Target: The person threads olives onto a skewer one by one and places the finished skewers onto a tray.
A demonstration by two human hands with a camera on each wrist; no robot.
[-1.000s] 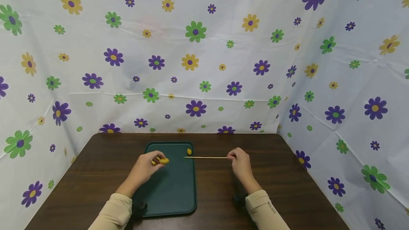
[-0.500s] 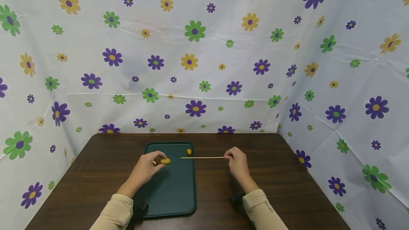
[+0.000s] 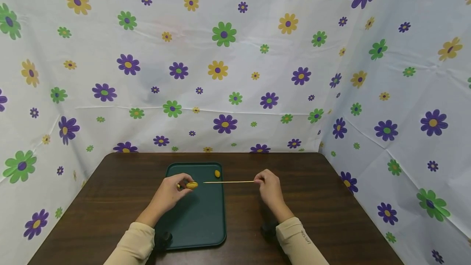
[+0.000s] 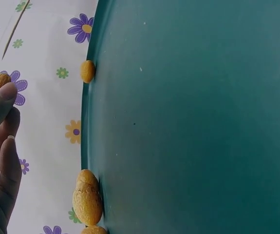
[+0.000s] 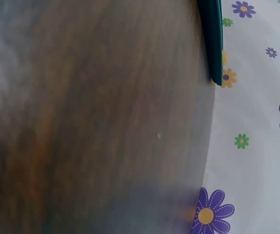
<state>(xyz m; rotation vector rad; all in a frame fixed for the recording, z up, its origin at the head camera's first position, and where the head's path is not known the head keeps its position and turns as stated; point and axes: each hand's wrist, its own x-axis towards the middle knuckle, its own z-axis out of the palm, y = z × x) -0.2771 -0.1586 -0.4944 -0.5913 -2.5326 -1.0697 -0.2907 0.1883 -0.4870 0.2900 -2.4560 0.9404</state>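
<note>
My left hand (image 3: 169, 193) pinches a yellow peanut in its shell (image 3: 191, 185) above the green tray (image 3: 202, 232). In the left wrist view, thumb and fingers hold that wrinkled peanut by one end. My right hand (image 3: 270, 187) pinches one end of a thin wooden skewer (image 3: 232, 182), which lies level and points left. A small gap separates the skewer's pointed tip from the held peanut. One small yellow piece (image 3: 217, 174) sits at the tray's far right corner. A larger peanut (image 4: 87, 197) lies along the tray's far edge, mostly hidden by my left hand in the head view.
The tray stands on a dark wooden table (image 3: 312, 199), left of its middle. A white flowered cloth (image 3: 235, 52) hangs behind the table and along both sides. Part of another yellow piece (image 4: 94, 230) shows at the bottom of the left wrist view.
My right hand has moved left, bringing the skewer tip closer to the peanut. The left hand with the peanut has shifted slightly right.
</note>
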